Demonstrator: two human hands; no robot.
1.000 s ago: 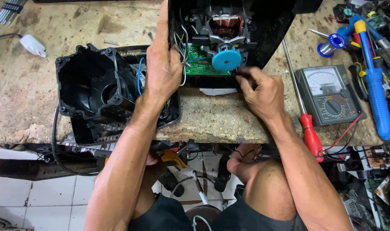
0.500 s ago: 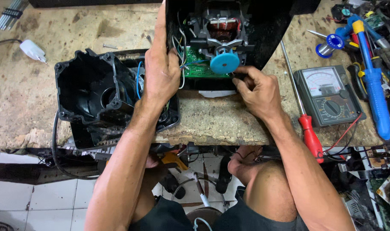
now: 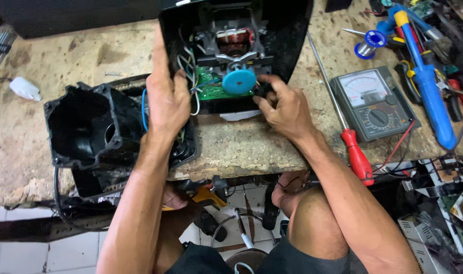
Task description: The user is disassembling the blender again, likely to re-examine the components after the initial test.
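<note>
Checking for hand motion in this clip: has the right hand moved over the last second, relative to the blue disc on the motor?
Yes. The right hand has crept left and up, closing on the blue disc; its fingertips now sit just beside the disc's right edge.

Both forearms are bare from elbow to wrist, with no sleeves, watch or rings on the left hand (image 3: 166,99) or the right hand (image 3: 286,107). The knees are bare too. Dark shorts (image 3: 272,261), perhaps black or charcoal, cover the lap.
</note>
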